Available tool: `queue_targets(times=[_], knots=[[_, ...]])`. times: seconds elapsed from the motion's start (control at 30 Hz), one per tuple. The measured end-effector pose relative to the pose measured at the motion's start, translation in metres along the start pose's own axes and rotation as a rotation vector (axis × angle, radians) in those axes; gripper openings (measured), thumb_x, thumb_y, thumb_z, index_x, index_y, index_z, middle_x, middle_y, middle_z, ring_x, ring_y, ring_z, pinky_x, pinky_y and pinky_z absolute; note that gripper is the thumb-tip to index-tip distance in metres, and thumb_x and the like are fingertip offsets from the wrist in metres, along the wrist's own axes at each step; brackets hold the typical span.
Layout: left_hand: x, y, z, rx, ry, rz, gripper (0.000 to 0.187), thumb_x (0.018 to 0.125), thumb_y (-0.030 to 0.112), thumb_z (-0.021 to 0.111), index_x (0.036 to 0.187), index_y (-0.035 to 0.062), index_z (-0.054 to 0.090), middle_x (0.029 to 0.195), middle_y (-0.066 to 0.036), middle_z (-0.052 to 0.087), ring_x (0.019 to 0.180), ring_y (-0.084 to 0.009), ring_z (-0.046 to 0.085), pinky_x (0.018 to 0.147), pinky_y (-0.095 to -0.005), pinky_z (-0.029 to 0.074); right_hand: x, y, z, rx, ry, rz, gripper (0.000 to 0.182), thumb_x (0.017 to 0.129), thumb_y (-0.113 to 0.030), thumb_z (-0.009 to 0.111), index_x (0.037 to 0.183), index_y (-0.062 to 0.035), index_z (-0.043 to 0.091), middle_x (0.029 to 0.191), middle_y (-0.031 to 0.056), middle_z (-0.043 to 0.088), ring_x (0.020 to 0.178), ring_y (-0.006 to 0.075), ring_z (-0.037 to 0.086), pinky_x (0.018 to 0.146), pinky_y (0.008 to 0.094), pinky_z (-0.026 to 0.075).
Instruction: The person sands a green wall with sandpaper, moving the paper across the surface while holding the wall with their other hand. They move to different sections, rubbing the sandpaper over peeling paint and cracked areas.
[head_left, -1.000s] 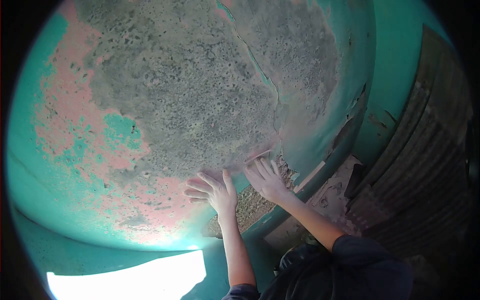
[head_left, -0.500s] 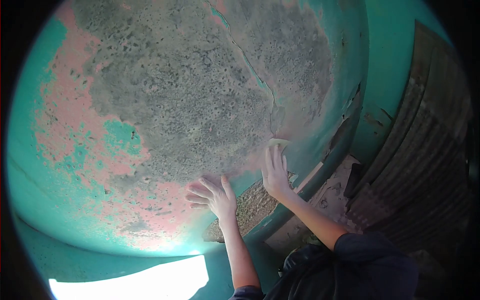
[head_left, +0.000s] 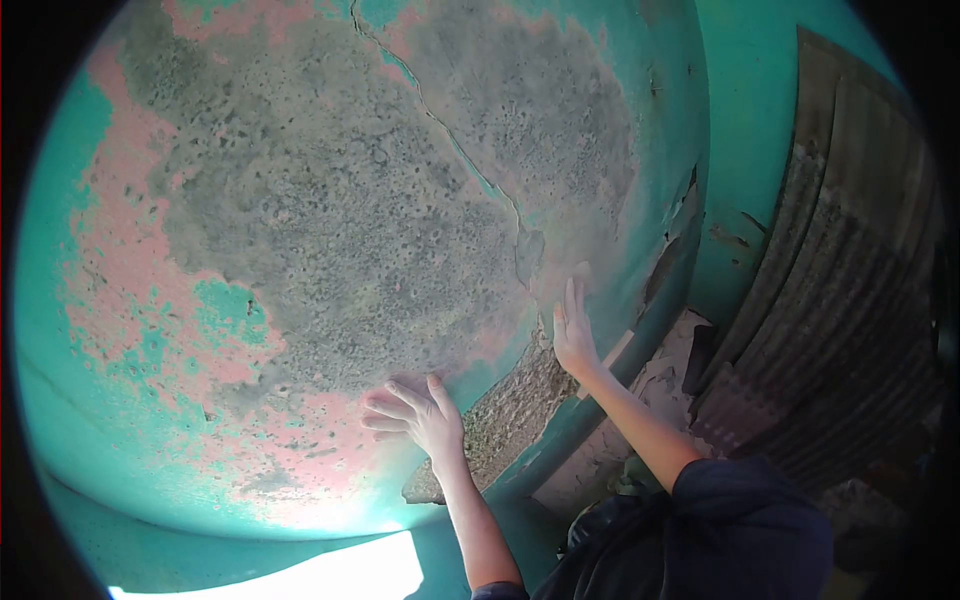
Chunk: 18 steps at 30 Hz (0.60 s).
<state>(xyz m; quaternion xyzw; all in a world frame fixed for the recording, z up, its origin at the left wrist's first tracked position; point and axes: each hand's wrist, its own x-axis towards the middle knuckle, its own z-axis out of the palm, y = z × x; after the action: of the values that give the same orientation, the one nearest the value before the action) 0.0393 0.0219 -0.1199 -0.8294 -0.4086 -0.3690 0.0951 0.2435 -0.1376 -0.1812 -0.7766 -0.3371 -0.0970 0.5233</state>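
Note:
My left hand lies spread on the wall, its fingers over the pink worn paint; they hold nothing. Farther right, my right hand has its fingers stretched upward against the wall. Under their tips is a small pale sheet, mostly covered, its kind hard to make out. Both hands look dusty with white powder. The wall has a broad grey rough patch ringed by pink and turquoise paint. A long crack runs down it to near my right hand. Below the hands, a strip of coarse bare render shows.
Dark corrugated sheets lean against the turquoise wall at right. Broken pale pieces lie at the wall's foot. A bright white opening is at lower left. The wall's right edge has peeling, broken paint.
My right hand has moved right along the wall with the pale sheet, off the lower end of the crack, uncovering more bare render. My left hand stays on the pink area. The view has shifted slightly.

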Motion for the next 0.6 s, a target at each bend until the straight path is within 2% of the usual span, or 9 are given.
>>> queue_targets(times=[0.07,0.13,0.23,0.37,0.43,0.47,0.53,0.57,0.6], knots=[[0.000,0.000,0.000,-0.008,-0.006,-0.003,0.085,0.103,0.057,0.038,0.160,0.0203,-0.014,0.160,-0.031,-0.023,0.139,-0.0655,-0.023,0.104,-0.0803,-0.011,0.006,-0.001,0.005,0.166,0.186,0.156,0.060,0.107,-0.023,0.043,0.158,-0.0019,0.021,0.160,0.0324,0.018,0.150,0.0461,0.017,0.118,0.0591,0.018],[0.001,-0.003,0.005,0.043,0.063,0.027,0.084,0.103,0.056,0.037,0.160,0.0202,-0.013,0.161,-0.030,-0.021,0.140,-0.0653,-0.021,0.105,-0.0800,-0.010,0.002,-0.014,0.001,-0.110,0.038,-0.210,0.060,0.107,-0.025,0.040,0.158,-0.0018,0.020,0.162,0.0293,0.019,0.151,0.0440,0.018,0.119,0.0564,0.019],[0.001,-0.001,0.003,0.035,0.055,0.010,0.083,0.104,0.055,0.036,0.161,0.0184,-0.011,0.162,-0.030,-0.019,0.141,-0.0650,-0.019,0.105,-0.0796,-0.008,0.023,0.009,-0.014,0.156,0.173,-0.001,0.059,0.107,-0.025,0.041,0.158,-0.0011,0.022,0.162,0.0265,0.021,0.151,0.0429,0.019,0.120,0.0542,0.020],[0.003,0.000,0.005,0.073,0.070,0.005,0.082,0.104,0.055,0.034,0.161,0.0155,-0.009,0.162,-0.030,-0.018,0.142,-0.0642,-0.018,0.106,-0.0795,-0.008,0.034,-0.002,-0.030,-0.041,0.142,-0.049,0.057,0.108,-0.024,0.039,0.157,-0.0003,0.023,0.162,0.0255,0.022,0.150,0.0425,0.020,0.120,0.0534,0.021],[0.001,-0.002,0.004,0.130,0.037,-0.021,0.083,0.104,0.056,0.032,0.160,0.0102,-0.009,0.162,-0.030,-0.018,0.143,-0.0631,-0.017,0.108,-0.0778,-0.006,0.031,-0.004,-0.040,-0.216,-0.163,-0.445,0.062,0.103,-0.021,0.047,0.158,-0.0024,0.023,0.163,0.0243,0.022,0.151,0.0415,0.020,0.121,0.0544,0.019],[0.001,-0.003,0.003,0.129,0.042,-0.013,0.083,0.104,0.056,0.032,0.160,0.0102,-0.009,0.162,-0.030,-0.018,0.143,-0.0631,-0.017,0.108,-0.0778,-0.006,0.038,0.003,-0.036,-0.215,-0.153,-0.443,0.062,0.103,-0.021,0.047,0.158,-0.0024,0.023,0.163,0.0243,0.022,0.151,0.0415,0.020,0.121,0.0544,0.019],[0.001,0.003,0.002,0.077,-0.034,-0.110,0.081,0.104,0.060,0.026,0.160,0.0181,-0.015,0.162,-0.025,-0.025,0.144,-0.0556,-0.026,0.112,-0.0712,-0.012,0.061,0.022,-0.024,0.148,0.320,0.077,0.075,0.095,-0.017,0.057,0.159,-0.0059,0.021,0.163,0.0227,0.021,0.151,0.0424,0.019,0.121,0.0541,0.018],[0.002,0.012,0.001,0.073,-0.027,-0.109,0.081,0.104,0.060,0.026,0.160,0.0181,-0.015,0.162,-0.025,-0.025,0.144,-0.0556,-0.026,0.112,-0.0712,-0.012,0.059,0.019,-0.030,0.149,0.326,0.071,0.075,0.095,-0.017,0.057,0.159,-0.0059,0.021,0.163,0.0227,0.021,0.151,0.0424,0.019,0.121,0.0541,0.018],[0.003,0.021,-0.003,0.014,-0.041,-0.160,0.081,0.104,0.060,0.026,0.160,0.0185,-0.016,0.161,-0.027,-0.027,0.144,-0.0555,-0.026,0.112,-0.0711,-0.012,0.048,0.011,-0.036,-0.001,0.165,-0.118,0.079,0.092,-0.016,0.059,0.160,-0.0072,0.020,0.164,0.0222,0.021,0.151,0.0434,0.018,0.121,0.0545,0.019]])
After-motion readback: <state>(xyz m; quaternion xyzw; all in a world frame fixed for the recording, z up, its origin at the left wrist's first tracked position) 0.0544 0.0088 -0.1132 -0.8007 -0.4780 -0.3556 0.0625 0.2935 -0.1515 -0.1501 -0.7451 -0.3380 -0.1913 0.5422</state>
